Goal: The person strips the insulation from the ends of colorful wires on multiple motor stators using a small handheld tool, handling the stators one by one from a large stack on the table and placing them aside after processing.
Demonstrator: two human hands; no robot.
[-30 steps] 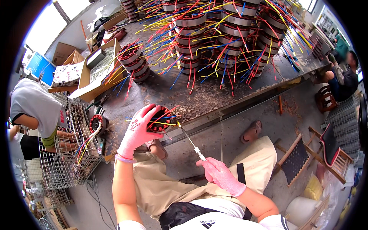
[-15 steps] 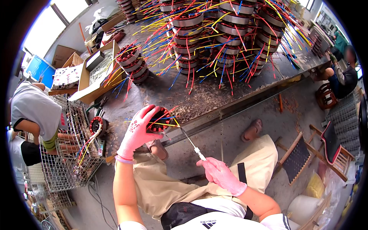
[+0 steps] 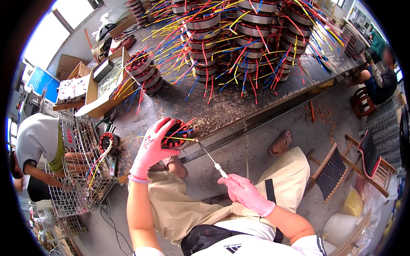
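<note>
My left hand (image 3: pixel 150 147), in a pink glove, grips a motor stator (image 3: pixel 174 135) at the table's front edge, fingers over its top and thumb low on its side. Red, blue and yellow wires stick out of the stator to the right. My right hand (image 3: pixel 247 194), gloved alike, is closed round a thin metal-shafted tool (image 3: pixel 210 155) with a white collar; its handle is hidden in the fist. The tool's tip is at the end of a yellow wire (image 3: pixel 181 138); whether they touch I cannot tell. Another stator (image 3: pixel 109 143) with bundled leads lies to the left.
Tall stacks of wired stators (image 3: pixel 252 32) fill the back of the table (image 3: pixel 205 100); a shorter stack (image 3: pixel 145 72) stands left of them. An open carton (image 3: pixel 102 87) sits farther left. A person (image 3: pixel 40 141) bends over a wire cage (image 3: pixel 81 183); another person (image 3: pixel 382 81) sits far right, beyond a wooden chair (image 3: pixel 329 173).
The tool's tip has shifted slightly right along with the yellow wire's end. My left hand still holds the stator. At left, the person has bent lower over the wire cage.
</note>
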